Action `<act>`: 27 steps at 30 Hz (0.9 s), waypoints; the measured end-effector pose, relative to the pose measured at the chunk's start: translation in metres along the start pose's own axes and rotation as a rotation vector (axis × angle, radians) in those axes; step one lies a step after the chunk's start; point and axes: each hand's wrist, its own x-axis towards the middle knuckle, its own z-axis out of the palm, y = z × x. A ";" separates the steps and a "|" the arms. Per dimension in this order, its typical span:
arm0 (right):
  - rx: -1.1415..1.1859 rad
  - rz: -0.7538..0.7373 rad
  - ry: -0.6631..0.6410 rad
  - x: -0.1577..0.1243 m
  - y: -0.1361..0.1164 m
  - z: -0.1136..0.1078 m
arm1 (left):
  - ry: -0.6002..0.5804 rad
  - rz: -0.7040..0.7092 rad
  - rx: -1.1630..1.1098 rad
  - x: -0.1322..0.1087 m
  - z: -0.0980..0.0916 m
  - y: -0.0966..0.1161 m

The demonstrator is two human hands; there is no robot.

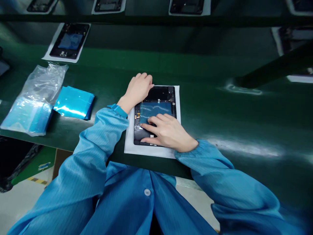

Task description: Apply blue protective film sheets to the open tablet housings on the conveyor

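An opened tablet shell [154,93] with bare inner parts lies on a white sheet [146,151] in front of me. A blue film [157,108] covers the middle of the shell. My left hand [139,88] rests at its far left corner with the fingers curled. What those fingers hold, if anything, is hidden. Over the near part of the shell lies my right hand [168,132], thumb and forefinger stretched apart. Its fingertips touch or hover just over the shell and film; I cannot tell which.
On the left are a stack of blue films [74,102] and a clear plastic bag [34,101] with more inside. Another tablet shell [69,41] lies beyond them. Several more line the raised shelf at the back. A dark post [274,67] slants in from the right.
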 end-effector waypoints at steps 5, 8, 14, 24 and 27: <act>-0.065 0.080 0.023 0.003 -0.002 0.004 | 0.024 0.018 0.017 -0.001 0.000 0.001; -0.077 0.121 0.000 0.004 -0.002 0.005 | 0.020 0.007 0.023 -0.001 -0.001 0.002; -0.027 -0.039 0.032 -0.001 0.004 0.000 | 0.026 -0.002 0.024 -0.002 -0.003 0.004; 0.165 0.039 -0.012 -0.001 0.013 -0.003 | 0.029 0.024 0.021 -0.002 0.000 0.005; 0.280 0.243 -0.098 0.014 0.013 -0.007 | 0.027 0.033 0.026 -0.001 0.002 0.004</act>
